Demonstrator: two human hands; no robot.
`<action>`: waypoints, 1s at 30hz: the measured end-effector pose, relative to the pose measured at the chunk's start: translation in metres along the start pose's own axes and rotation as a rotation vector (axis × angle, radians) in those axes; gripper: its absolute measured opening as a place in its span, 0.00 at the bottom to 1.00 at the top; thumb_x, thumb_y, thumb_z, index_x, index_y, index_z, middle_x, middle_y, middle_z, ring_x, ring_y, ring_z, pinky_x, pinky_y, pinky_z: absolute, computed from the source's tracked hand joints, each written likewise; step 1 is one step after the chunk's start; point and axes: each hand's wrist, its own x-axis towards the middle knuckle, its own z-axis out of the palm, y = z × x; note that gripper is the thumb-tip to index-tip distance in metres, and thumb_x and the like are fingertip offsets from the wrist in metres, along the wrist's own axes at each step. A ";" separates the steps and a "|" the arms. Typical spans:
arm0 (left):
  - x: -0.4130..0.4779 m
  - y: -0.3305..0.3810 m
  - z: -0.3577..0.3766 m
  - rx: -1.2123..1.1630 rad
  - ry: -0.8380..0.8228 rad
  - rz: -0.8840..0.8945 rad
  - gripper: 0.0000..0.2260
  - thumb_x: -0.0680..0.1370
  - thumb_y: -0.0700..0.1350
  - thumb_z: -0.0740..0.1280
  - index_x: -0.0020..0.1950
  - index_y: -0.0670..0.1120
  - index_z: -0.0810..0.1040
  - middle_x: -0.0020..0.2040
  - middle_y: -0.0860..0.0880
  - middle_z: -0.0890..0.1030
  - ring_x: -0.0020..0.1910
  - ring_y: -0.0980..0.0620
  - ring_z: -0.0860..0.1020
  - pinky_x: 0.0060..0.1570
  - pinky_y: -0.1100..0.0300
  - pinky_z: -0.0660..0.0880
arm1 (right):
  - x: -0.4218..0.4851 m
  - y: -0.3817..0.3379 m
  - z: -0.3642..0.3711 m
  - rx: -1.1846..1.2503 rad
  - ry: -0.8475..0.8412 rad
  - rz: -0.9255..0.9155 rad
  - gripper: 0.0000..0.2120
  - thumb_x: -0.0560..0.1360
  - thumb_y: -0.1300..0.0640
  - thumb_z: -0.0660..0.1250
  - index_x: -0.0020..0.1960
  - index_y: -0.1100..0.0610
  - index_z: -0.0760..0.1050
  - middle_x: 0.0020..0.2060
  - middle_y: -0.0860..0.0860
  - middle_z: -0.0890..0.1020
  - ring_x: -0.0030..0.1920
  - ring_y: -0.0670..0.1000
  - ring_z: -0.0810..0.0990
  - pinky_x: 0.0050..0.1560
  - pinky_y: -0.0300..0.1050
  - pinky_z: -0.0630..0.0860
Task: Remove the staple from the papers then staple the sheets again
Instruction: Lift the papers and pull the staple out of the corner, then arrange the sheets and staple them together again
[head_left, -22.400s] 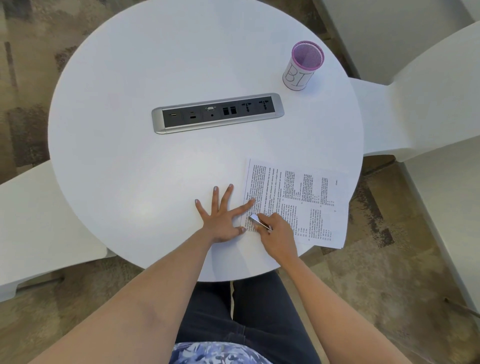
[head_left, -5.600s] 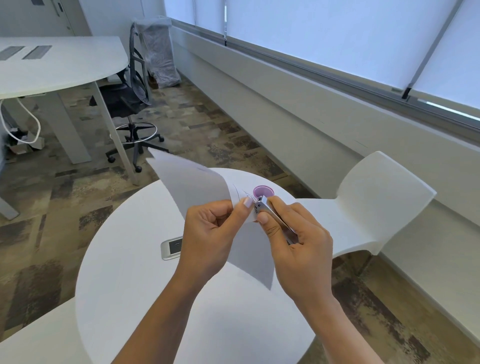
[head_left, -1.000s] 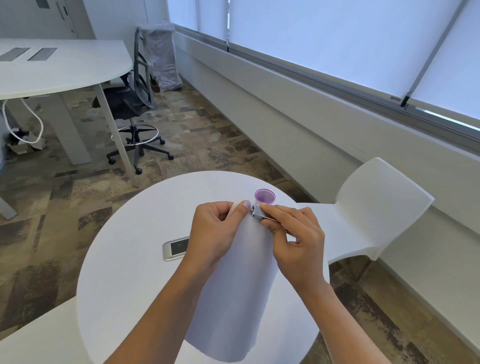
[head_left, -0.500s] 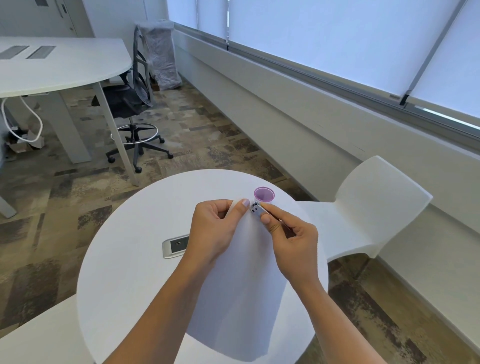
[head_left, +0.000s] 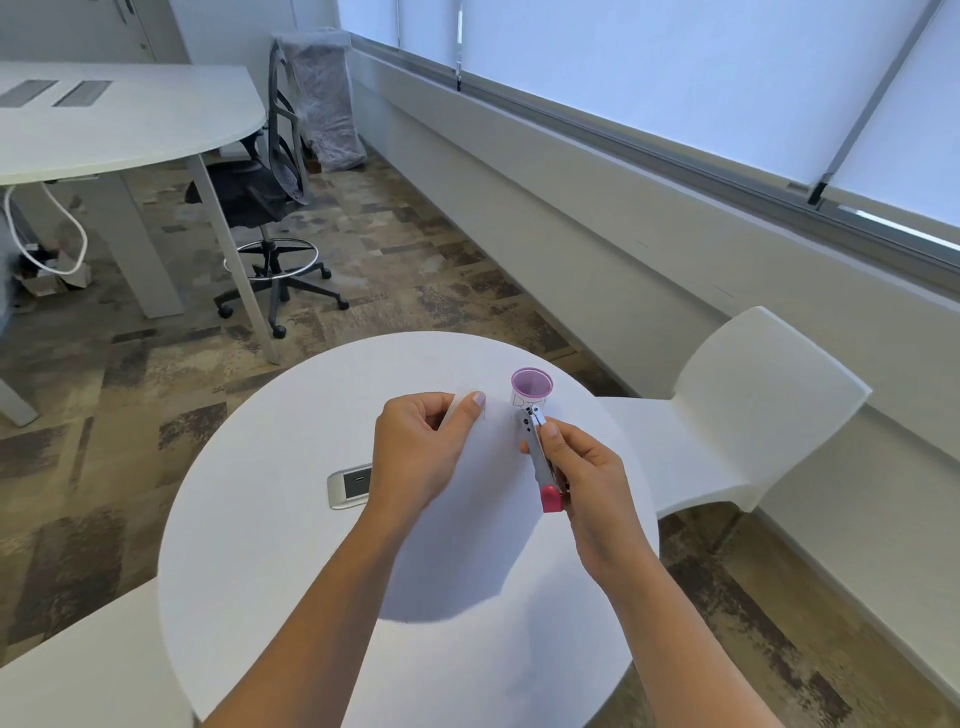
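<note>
The left hand (head_left: 418, 452) is pinching white paper sheets (head_left: 491, 512) over the round white table (head_left: 260, 530); the right hand (head_left: 584, 470) is gripping a slim silver pink-ended tool (head_left: 540, 457) beside them.

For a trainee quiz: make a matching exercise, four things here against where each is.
1 white paper sheets; 2 silver staple tool with pink end; 3 purple round cup; 4 silver socket panel.
A set into the round white table; B pinched by the left hand; C standing on the table; D gripped by the right hand.
Pairs: 1-B, 2-D, 3-C, 4-A.
</note>
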 end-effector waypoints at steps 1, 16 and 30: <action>0.002 -0.003 -0.001 0.012 0.004 0.016 0.22 0.77 0.51 0.70 0.25 0.46 0.73 0.19 0.54 0.64 0.21 0.56 0.62 0.23 0.69 0.59 | 0.005 0.005 -0.001 0.035 0.004 0.041 0.12 0.79 0.50 0.64 0.49 0.53 0.84 0.42 0.50 0.86 0.37 0.46 0.83 0.33 0.38 0.77; 0.009 -0.078 -0.035 0.084 0.154 -0.013 0.25 0.77 0.51 0.69 0.27 0.43 0.63 0.24 0.53 0.59 0.26 0.55 0.58 0.26 0.66 0.55 | 0.072 0.193 -0.041 -0.638 0.168 0.410 0.11 0.73 0.62 0.66 0.54 0.58 0.70 0.45 0.55 0.77 0.46 0.57 0.77 0.42 0.48 0.74; 0.005 -0.096 -0.044 0.058 0.141 -0.035 0.19 0.77 0.49 0.70 0.27 0.52 0.74 0.22 0.56 0.67 0.25 0.58 0.64 0.26 0.71 0.59 | 0.073 0.272 -0.043 -1.092 -0.010 0.363 0.15 0.77 0.59 0.65 0.62 0.60 0.71 0.59 0.58 0.70 0.55 0.59 0.72 0.50 0.44 0.67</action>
